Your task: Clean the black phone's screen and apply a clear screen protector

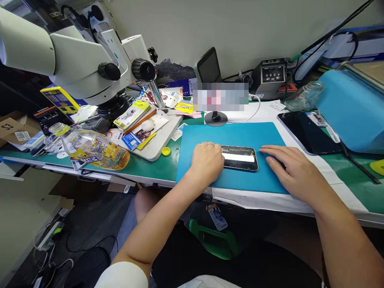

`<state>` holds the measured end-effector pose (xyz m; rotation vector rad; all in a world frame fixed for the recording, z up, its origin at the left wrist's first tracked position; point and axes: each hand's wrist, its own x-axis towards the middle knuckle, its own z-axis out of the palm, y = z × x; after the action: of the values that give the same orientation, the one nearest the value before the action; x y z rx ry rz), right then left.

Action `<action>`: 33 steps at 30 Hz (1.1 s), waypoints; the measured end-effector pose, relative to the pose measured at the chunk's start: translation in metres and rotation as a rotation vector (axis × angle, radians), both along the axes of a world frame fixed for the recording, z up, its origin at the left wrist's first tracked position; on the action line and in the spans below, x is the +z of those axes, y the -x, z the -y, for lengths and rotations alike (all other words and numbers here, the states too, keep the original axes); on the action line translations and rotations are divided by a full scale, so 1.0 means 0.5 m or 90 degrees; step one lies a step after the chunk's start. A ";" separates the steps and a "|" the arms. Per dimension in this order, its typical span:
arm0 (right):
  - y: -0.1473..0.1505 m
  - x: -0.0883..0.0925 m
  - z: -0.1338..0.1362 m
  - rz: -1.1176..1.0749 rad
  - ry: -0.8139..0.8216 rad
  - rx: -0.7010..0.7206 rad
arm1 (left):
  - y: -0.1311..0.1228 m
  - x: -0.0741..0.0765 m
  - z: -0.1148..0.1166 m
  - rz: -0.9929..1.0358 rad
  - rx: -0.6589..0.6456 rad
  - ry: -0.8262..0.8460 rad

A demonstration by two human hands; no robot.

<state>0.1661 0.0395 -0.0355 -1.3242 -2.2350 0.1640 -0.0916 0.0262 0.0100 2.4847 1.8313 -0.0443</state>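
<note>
A smartphone [241, 159] with a dark, shiny front lies flat and sideways on the blue mat [198, 134]. My left hand [207, 162] is closed at the phone's left end, and covers that end; its fingertips are hidden behind the knuckles. A ring shows on one of its fingers. To the right of the phone, my right hand [289, 170] rests at the mat's edge with its fingers stretched toward the phone. A small gap separates those fingers from it, and nothing is in that hand.
A microscope [81, 64] overhangs the left side, above booklets [133, 116] and a tilted plastic bottle [96, 146]. Behind the mat stands a round-based stand [216, 119]. A large dark tablet [310, 132], a glass jar [304, 96] and a blue box [351, 108] are at right.
</note>
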 end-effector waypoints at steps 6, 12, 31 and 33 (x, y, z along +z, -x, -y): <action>0.001 0.001 0.002 0.005 0.001 0.004 | 0.020 0.005 0.011 -0.019 0.025 0.000; 0.001 -0.006 0.003 -0.004 -0.027 0.027 | -0.071 0.005 0.010 -0.035 0.022 0.004; 0.002 0.001 0.003 -0.010 0.002 0.002 | 0.015 -0.013 0.004 -0.025 -0.005 -0.031; 0.003 0.002 0.005 -0.006 -0.001 0.005 | 0.018 -0.013 0.012 -0.032 -0.003 -0.024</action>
<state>0.1643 0.0371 -0.0345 -1.3126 -2.2323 0.1708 -0.1004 0.0201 0.0036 2.5365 1.8623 -0.0731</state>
